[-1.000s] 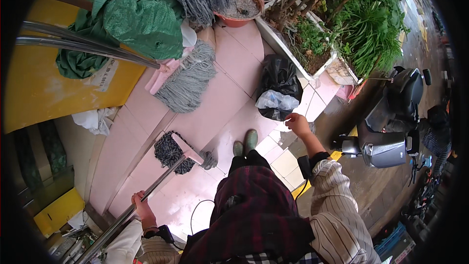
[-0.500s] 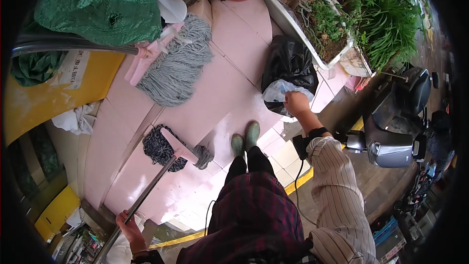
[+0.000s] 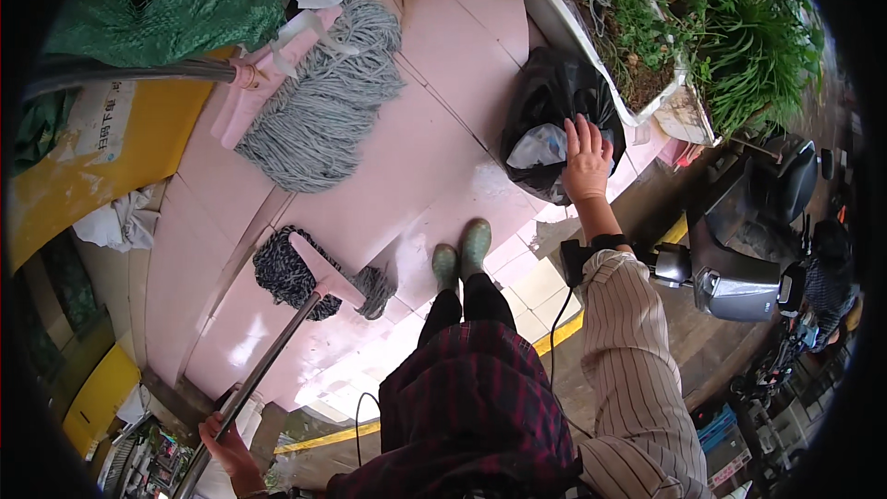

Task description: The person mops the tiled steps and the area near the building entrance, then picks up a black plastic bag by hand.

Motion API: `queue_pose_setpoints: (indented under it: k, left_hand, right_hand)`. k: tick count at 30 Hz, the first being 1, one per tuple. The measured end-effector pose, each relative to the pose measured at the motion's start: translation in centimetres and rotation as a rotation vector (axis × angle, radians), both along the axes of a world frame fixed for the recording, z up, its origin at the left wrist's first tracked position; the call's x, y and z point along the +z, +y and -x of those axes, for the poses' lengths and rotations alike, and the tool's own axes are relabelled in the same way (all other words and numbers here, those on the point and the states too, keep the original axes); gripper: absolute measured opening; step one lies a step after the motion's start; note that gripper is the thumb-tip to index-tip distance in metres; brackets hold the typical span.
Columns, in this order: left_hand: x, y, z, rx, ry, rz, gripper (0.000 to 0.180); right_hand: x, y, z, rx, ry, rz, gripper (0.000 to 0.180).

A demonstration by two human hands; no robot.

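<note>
My left hand is closed round the metal handle of a mop at the lower left. Its dark, grey-flecked strands and pink clamp rest on the pinkish tiles. Ahead to the right, my right hand is spread over a black plastic bag, fingers apart and holding nothing. The fingertips look to be at the bag's dark folds; contact is hard to tell. Beside them, a crumpled whitish plastic piece lies in the bag's mouth.
A second mop with grey strands lies at the upper left, by a green woven sack and a yellow panel. White-edged planters hold plants behind the bag. A grey scooter stands at the right.
My right hand has gone from closed at the whitish plastic to spread-fingered, a little farther over the bag. My left hand keeps its hold on the mop handle. The whole view has shifted slightly.
</note>
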State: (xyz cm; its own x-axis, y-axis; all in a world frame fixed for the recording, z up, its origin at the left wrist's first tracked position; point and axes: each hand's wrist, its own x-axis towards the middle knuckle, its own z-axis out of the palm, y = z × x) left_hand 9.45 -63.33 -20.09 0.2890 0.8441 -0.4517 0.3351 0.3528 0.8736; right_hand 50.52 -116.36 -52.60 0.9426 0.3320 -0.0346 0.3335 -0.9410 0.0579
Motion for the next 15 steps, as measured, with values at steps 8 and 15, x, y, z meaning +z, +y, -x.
queue_pose_setpoints:
  k: [8, 15]
  left_hand:
    - [-0.7, -1.0, -1.7, 0.131, 0.021, -0.044, 0.024]
    - [-0.4, 4.1, 4.8, -0.301, 0.722, -0.443, 0.040]
  right_hand:
    - [-1.1, -0.6, -1.2, -0.055, 0.295, 0.121, 0.078]
    - [0.5, -1.6, 3.4, -0.112, 0.247, 0.195, 0.055]
